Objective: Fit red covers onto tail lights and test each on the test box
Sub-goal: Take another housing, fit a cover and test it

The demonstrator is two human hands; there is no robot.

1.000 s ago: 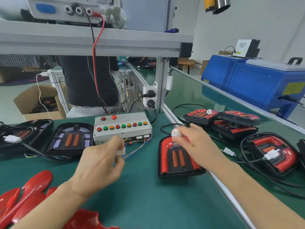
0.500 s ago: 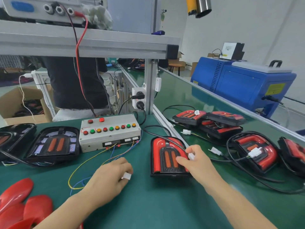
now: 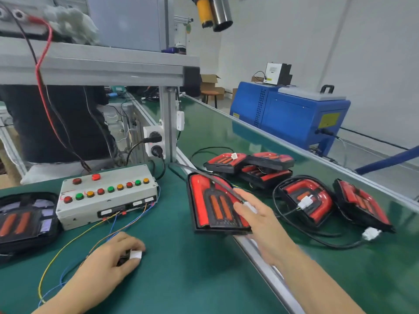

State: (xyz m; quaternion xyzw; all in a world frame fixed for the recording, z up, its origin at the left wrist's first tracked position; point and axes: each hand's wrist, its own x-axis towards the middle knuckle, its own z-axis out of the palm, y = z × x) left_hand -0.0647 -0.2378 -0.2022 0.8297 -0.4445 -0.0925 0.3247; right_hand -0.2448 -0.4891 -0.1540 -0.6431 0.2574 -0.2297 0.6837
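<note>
Red-covered tail light (image 3: 215,205) tilted at green bench's (image 3: 186,279) right edge, overlapping the metal rail, black cable draped across it. Left hand (image 3: 108,266) curled, pinching white connector (image 3: 135,254) with coloured wires. Right hand (image 3: 260,223) grips light's right side, small white connector under fingers. Test box (image 3: 106,196) behind; finished lights (image 3: 306,200) on conveyor.

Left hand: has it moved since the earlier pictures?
Yes. The left hand, pinching a white connector, has dropped away from the test box toward the person.
</note>
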